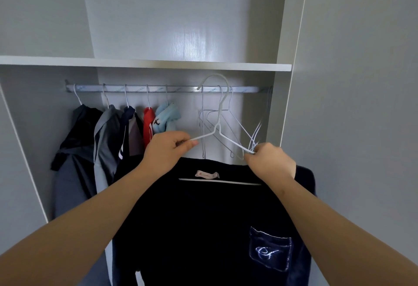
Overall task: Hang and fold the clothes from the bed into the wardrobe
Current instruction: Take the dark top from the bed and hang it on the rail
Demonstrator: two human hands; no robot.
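Navy top (203,229) sits on a white wire hanger (218,127), held up just in front of the rail (176,88). The left hand (165,150) pinches one hanger arm and the right hand (269,161) pinches the other. Best to keep it level and drop the hook into the gap between the hung clothes (108,132) and the empty hangers (239,127) — under the white shelf (135,61).

Both bare forearms reach from the frame's lower corners toward its centre. The left hand (166,151) pinches one shoulder end of a white wire hanger (219,118). The right hand (270,162), knuckles up, pinches the other.
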